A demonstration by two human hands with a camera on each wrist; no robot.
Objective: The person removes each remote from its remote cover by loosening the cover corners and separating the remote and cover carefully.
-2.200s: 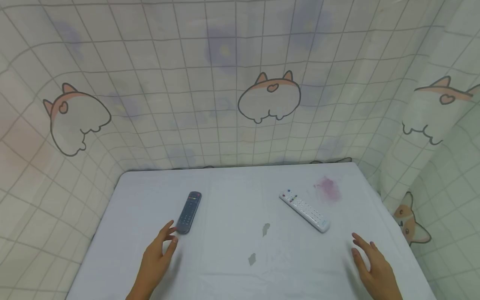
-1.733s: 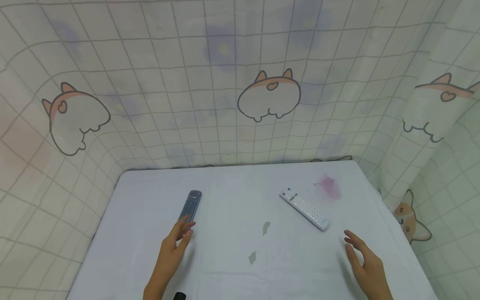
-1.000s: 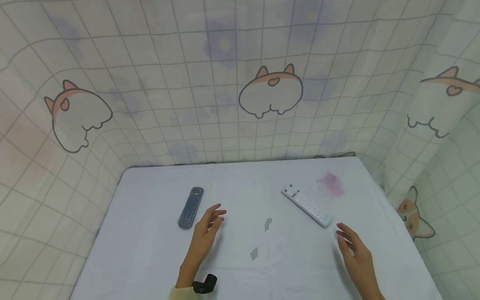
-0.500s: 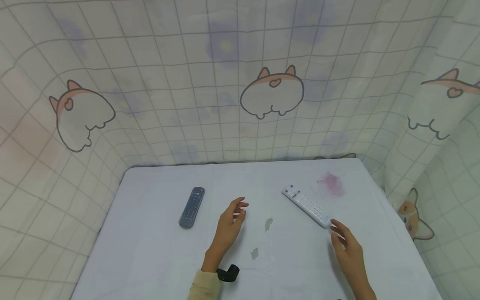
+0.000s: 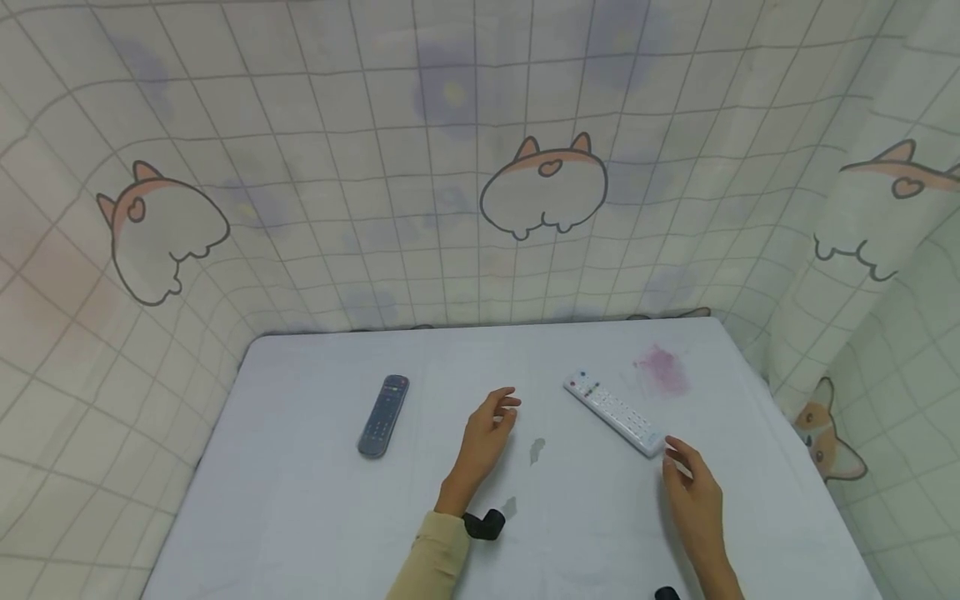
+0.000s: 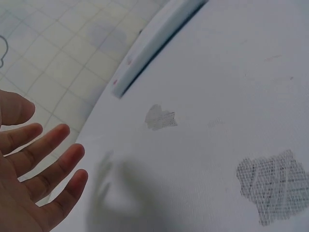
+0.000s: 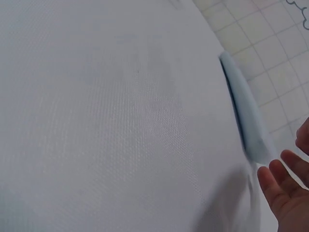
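Observation:
A white remote control (image 5: 613,412) lies slantwise on the right half of the table. My right hand (image 5: 693,492) is beside its near end, fingers relaxed and holding nothing; whether a fingertip touches the remote I cannot tell. My left hand (image 5: 483,437) hovers over the middle of the table, left of the white remote, with loose, unfilled fingers. Farther left lies a dark grey remote control (image 5: 383,416), away from both hands. In the left wrist view the fingers of the left hand (image 6: 43,164) are spread, and the white remote (image 6: 154,43) appears beyond them. The right wrist view shows the white remote (image 7: 245,108) near the right fingertips.
The white table (image 5: 300,500) has two grey worn patches, one of them a patch (image 5: 537,451) near the middle, and a pink stain (image 5: 663,370) at the back right. A checked curtain (image 5: 337,208) with corgi drawings encloses the back and sides. A black wrist camera (image 5: 486,525) sits on my left wrist.
My left hand has moved right from beside the dark remote, passing over its near end, to the table's middle. My right hand has shifted left, up to the white remote's near end. Both remotes stay put.

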